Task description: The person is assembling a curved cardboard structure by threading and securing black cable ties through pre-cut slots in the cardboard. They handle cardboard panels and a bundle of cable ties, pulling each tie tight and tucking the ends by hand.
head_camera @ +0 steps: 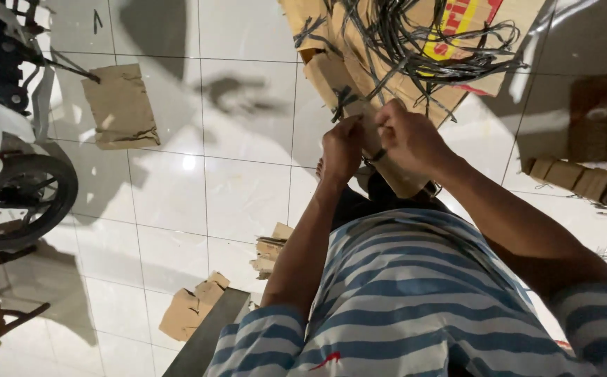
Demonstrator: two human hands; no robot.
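I look down past my blue-and-white striped shirt. Both hands meet in front of me on a long strip of brown cardboard [342, 87] that rises from my lap toward the pile ahead. My left hand [342, 150] pinches its lower left edge. My right hand [408, 139] grips the strip just beside it, with a thin dark band showing under the fingers. Black plastic straps [415, 42] lie tangled over flattened cardboard sheets [471, 28] just beyond the hands.
A torn cardboard piece [120, 105] lies on the glossy white tiled floor [206, 188] to the left. Small cardboard scraps [193, 307] and a stack [270, 253] sit near my left side. A motorbike wheel [20, 202] stands at far left. Folded cardboard [572, 178] lies right.
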